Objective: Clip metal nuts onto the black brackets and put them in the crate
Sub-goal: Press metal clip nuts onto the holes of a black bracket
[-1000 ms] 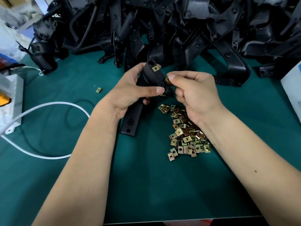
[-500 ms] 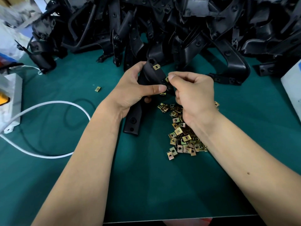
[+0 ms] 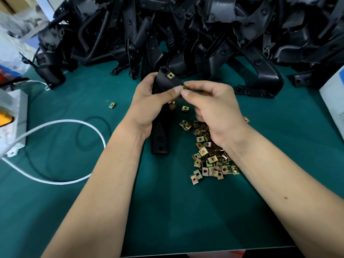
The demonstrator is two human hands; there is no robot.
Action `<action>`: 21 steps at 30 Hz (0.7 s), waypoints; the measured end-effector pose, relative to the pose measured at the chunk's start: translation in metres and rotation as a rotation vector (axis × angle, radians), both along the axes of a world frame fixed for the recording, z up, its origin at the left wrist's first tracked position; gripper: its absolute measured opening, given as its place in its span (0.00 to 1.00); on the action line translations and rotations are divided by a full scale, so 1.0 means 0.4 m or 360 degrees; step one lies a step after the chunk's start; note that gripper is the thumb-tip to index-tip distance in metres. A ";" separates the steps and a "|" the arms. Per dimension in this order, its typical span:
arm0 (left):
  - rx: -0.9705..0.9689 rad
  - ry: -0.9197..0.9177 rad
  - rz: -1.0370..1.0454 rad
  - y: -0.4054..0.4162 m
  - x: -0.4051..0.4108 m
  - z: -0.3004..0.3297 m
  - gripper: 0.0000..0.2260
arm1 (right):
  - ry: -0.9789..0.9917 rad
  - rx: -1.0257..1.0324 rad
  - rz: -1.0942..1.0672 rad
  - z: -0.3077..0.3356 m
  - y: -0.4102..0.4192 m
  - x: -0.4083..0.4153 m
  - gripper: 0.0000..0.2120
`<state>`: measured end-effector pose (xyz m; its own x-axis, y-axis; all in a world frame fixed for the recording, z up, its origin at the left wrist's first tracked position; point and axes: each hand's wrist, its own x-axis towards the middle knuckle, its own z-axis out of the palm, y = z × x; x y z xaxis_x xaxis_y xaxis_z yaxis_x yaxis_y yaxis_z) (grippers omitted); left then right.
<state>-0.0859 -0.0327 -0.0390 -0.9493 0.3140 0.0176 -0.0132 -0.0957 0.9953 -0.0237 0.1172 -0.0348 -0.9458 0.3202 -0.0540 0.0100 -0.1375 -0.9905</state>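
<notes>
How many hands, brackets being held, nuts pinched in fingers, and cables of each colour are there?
Hands: 2, left hand and right hand
Held bracket: 1
Pinched nut: 1
White cable: 1
Black cable: 1
Total: 6

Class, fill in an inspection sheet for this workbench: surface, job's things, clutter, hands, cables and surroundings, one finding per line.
Surface: green mat, bare at the front.
Job's things: bracket with one nut clipped near its top; loose nuts piled beside it; bracket heap at the back. Crate: nothing seen.
Clutter: stray nut left of the hands, another between them.
Hands: left hand grips the bracket; right hand pinches a nut against its edge.
Cables: white cable looped over a black one.
Surroundings: white box at left, white object at right.
</notes>
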 end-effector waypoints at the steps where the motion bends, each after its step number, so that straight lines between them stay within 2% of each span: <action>1: 0.0065 -0.0034 -0.0032 0.003 0.000 0.002 0.14 | 0.0030 0.0040 -0.0050 -0.002 0.002 -0.002 0.09; 4: 0.0323 -0.0140 -0.0128 0.003 -0.001 0.009 0.11 | 0.0091 0.0132 -0.0113 0.001 0.009 -0.005 0.08; 7: 0.0435 -0.0150 -0.0091 -0.003 -0.009 0.007 0.10 | 0.0108 0.0191 -0.0086 -0.001 0.008 -0.006 0.08; 12: 0.0470 -0.0116 -0.0016 -0.002 -0.014 0.000 0.10 | 0.0169 0.0506 -0.0146 0.000 0.000 -0.005 0.09; 21: 0.0472 -0.0052 -0.0024 0.000 -0.005 0.007 0.10 | 0.0324 0.0935 -0.0069 0.005 0.013 -0.007 0.05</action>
